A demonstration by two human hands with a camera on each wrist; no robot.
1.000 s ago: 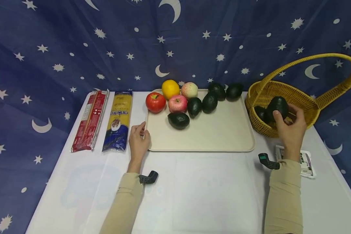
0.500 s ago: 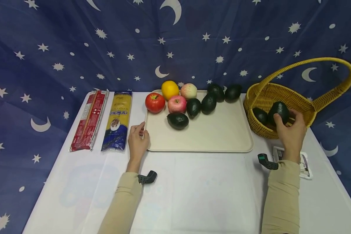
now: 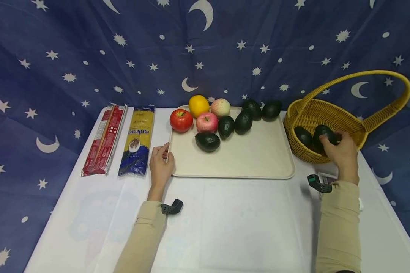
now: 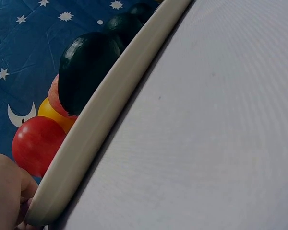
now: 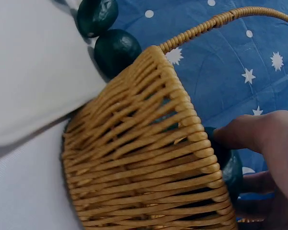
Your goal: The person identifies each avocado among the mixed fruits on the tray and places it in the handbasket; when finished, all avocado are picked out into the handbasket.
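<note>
At the right, my right hand holds a dark green avocado inside the yellow wicker basket, thumb on its near side. Another avocado lies to its left in the basket. In the right wrist view the basket wall partly hides the held avocado. My left hand grips the left edge of the cream tray, thumb and fingers at the rim. On the tray sit several avocados, a pink apple, a red tomato-like fruit, an orange and a pale peach.
Left of the tray lie a blue and yellow pasta packet and a red packet. The basket's tall handle arches over it. A flat white packet is partly under the right forearm. A starry blue cloth hangs behind.
My right hand has lowered the avocado deeper into the basket, beside the other one. The right forearm has shifted slightly right. My left hand stays at the tray's edge.
</note>
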